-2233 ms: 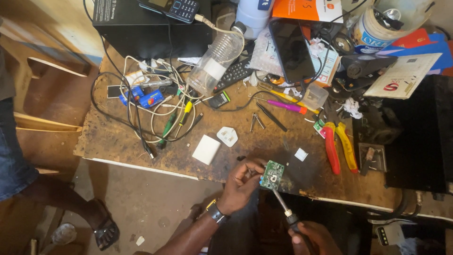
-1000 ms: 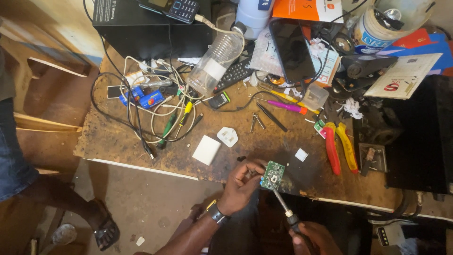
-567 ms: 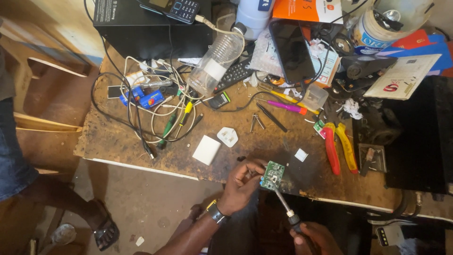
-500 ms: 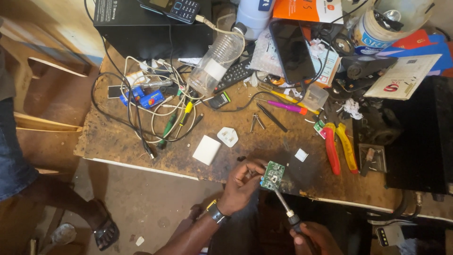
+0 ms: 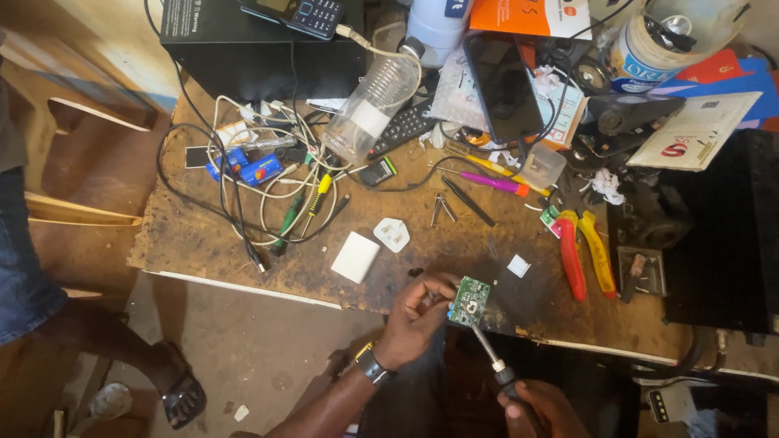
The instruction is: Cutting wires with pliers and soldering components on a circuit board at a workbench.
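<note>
Messy brown desk (image 5: 203, 235), wires upper left. Left hand (image 5: 418, 320) pinched small green board (image 5: 470, 301) at lower middle, same spot as before. Right hand (image 5: 545, 410) closed round screwdriver (image 5: 492, 363), tip on board. Nothing moved; work held steady.

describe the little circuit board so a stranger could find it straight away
Start at the near edge of the worn wooden workbench, where the left hand pinches the circuit board. It is the only small green square, with a screwdriver tip on it.
</note>
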